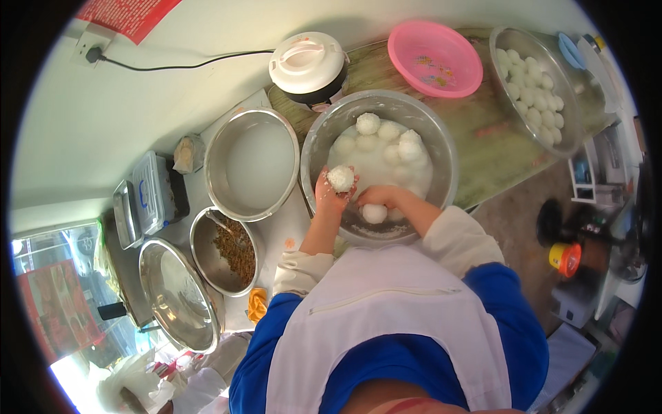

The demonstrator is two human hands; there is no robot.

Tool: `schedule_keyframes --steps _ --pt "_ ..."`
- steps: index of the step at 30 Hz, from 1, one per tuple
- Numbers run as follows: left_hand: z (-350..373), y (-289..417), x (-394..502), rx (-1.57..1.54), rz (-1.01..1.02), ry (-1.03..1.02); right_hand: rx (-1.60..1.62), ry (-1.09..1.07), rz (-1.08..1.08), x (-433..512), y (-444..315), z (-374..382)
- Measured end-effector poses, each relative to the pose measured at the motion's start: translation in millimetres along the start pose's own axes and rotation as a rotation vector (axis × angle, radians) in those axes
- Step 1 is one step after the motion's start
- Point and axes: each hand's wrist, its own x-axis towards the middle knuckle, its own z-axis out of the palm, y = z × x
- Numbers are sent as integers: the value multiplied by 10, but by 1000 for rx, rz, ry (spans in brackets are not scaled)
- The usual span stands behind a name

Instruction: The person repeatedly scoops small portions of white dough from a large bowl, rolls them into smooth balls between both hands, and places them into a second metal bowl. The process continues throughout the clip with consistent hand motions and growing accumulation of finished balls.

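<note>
My left hand (332, 194) is palm up over the left side of a large metal basin (442, 191), cupping a white ball coated in rice grains (341, 178). Loose grains cling to its fingers. Lower down inside the basin, my right hand (380, 196) points left with bent fingers, close behind a smoother white ball (374, 213); whether it grips anything is hidden. White grains or cloudy liquid fill the basin's bottom. Several pale balls lie there, among them a grain-covered ball (368, 124) at the far side.
Left of the basin are a metal pot of whitish liquid (258, 160) and a bowl of brown filling (235, 251) with a spoon. Behind stand a rice cooker (305, 64) and a pink basin (434, 59). A metal basin (566, 129) of white balls is far right; a shiny bowl (176, 295) is lower left.
</note>
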Motion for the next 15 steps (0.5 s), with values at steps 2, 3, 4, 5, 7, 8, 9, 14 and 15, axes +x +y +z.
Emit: schedule_keyframes --steps 2,3,4,5,7,8,9,14,15 --pt "3 -9 -10 13 25 -14 138 120 -8 -155 -107 -18" --pt "8 -14 -14 40 47 0 115 174 -32 -207 -148 -6" --pt "15 -18 -17 59 63 -6 95 238 -59 -257 -173 3" --pt "23 -20 -23 57 76 5 75 303 -85 -295 -191 8" --pt "36 -20 -47 29 81 4 -242 293 -177 -355 -192 31" --pt "41 -16 -65 20 88 -11 -405 278 -205 -375 -191 38" --pt "45 -9 -86 5 86 -19 -423 274 -206 -391 -185 46" --pt "79 26 -186 -64 73 -55 -599 372 -251 -348 -179 60" --pt "89 24 -199 -79 70 -56 -659 494 -272 -305 -173 71"
